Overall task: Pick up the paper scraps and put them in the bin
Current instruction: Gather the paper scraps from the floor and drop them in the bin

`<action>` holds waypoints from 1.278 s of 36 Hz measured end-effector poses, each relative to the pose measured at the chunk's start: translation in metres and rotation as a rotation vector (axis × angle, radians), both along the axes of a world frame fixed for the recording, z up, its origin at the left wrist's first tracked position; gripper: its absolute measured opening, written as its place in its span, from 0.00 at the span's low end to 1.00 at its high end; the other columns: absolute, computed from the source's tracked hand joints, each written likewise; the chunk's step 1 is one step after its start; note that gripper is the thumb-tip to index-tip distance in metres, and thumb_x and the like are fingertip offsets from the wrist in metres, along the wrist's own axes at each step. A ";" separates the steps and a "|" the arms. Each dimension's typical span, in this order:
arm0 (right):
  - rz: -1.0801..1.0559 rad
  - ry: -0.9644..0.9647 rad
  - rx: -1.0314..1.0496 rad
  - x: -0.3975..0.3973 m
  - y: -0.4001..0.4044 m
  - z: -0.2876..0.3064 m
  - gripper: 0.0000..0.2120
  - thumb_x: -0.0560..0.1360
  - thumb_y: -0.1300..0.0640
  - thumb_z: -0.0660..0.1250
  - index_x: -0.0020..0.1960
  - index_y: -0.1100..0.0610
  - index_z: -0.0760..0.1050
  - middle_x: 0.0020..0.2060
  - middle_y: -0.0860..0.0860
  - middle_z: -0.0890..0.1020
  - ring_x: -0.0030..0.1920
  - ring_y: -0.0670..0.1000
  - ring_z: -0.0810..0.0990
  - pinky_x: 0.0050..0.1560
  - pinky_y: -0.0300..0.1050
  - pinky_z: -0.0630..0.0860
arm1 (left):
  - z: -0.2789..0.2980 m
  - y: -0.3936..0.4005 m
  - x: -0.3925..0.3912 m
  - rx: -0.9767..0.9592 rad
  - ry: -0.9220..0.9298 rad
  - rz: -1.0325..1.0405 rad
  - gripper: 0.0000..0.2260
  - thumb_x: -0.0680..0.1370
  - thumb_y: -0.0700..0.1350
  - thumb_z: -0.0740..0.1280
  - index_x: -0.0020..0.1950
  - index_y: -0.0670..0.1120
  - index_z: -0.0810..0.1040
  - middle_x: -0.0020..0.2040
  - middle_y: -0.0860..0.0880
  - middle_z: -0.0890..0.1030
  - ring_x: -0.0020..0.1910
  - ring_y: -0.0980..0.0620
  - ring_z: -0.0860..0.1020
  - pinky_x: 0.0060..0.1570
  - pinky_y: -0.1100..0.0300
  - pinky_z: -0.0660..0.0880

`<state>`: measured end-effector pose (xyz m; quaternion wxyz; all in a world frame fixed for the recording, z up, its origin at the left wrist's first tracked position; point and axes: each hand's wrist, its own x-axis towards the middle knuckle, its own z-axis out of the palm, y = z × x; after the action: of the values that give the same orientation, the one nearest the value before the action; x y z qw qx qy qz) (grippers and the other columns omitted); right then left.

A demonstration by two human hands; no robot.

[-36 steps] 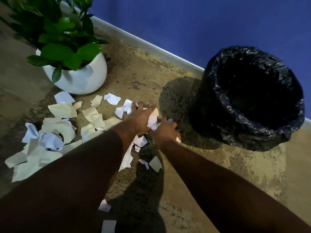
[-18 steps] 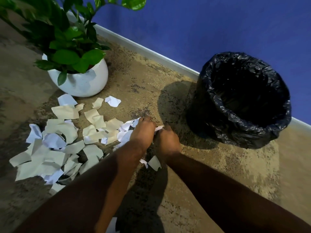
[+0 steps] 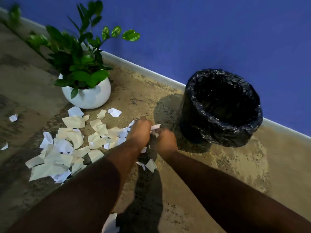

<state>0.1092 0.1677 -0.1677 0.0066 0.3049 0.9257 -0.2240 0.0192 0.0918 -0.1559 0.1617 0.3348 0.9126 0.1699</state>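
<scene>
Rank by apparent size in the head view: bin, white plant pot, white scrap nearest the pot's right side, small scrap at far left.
1. bin, largest
2. white plant pot
3. white scrap by the pot and far-left scrap: the first looks slightly bigger, but both are tiny, so unsure.

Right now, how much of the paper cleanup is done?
Little looks done: no paper shows in the bin, though its inside is dark. Both hands, left and right, are bunching a handful of scraps. The big pile remains on the floor.
</scene>
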 end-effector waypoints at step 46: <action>-0.602 0.528 -0.040 0.069 0.176 0.132 0.15 0.71 0.59 0.54 0.45 0.57 0.80 0.41 0.55 0.81 0.37 0.55 0.82 0.35 0.53 0.83 | 0.152 0.184 0.080 0.357 0.188 -0.371 0.09 0.72 0.33 0.68 0.47 0.47 0.80 0.48 0.48 0.70 0.45 0.48 0.73 0.39 0.55 0.68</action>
<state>0.1780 0.3436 -0.0360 -0.2913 0.4942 0.7604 -0.3047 0.0991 0.2762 -0.0040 0.0430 0.5337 0.8024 0.2637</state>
